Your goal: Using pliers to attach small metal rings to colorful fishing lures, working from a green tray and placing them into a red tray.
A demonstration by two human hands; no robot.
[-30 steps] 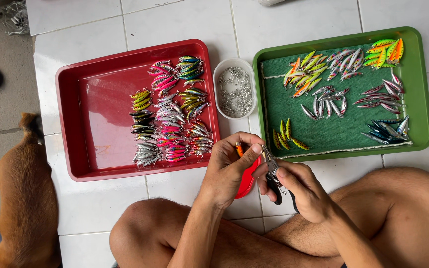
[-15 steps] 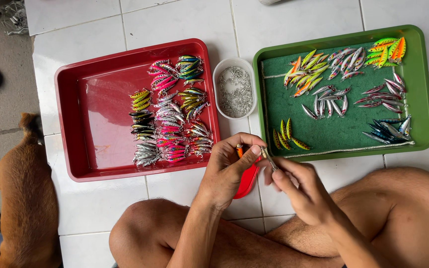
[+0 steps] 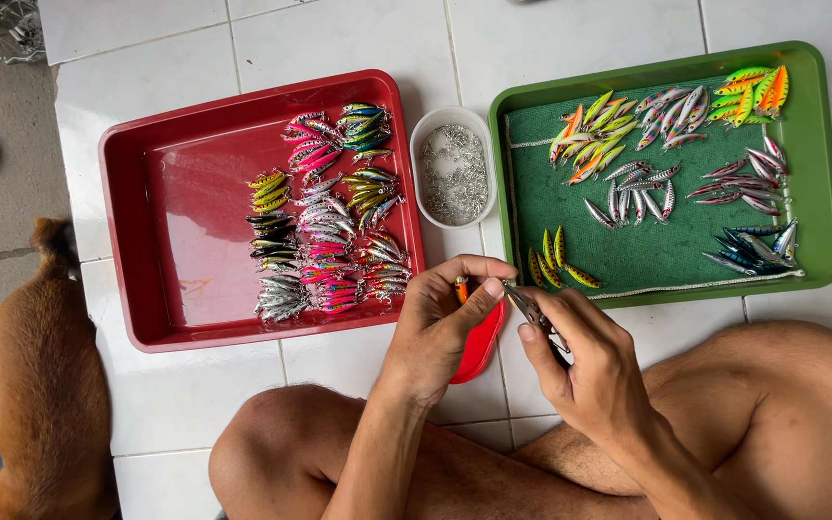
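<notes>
My left hand (image 3: 445,323) pinches a small orange fishing lure (image 3: 461,288) between thumb and fingers. My right hand (image 3: 580,356) grips small dark pliers (image 3: 534,313), their tip meeting the lure's end. Both hands hover over the white tiled floor, just below a small white bowl (image 3: 452,120) of silver metal rings. A red tray (image 3: 170,226) at the left holds several rows of finished colourful lures. A green tray (image 3: 820,183) at the right, lined with green cloth, holds several groups of lures.
A red lid-like object (image 3: 480,349) lies on the tiles under my left hand. My bare crossed legs (image 3: 782,414) fill the bottom of the view. A brown animal (image 3: 45,376) lies at the left edge.
The hands have drawn closer together, and the pliers tip now meets the lure held in my left hand. The trays and the bowl have stayed put.
</notes>
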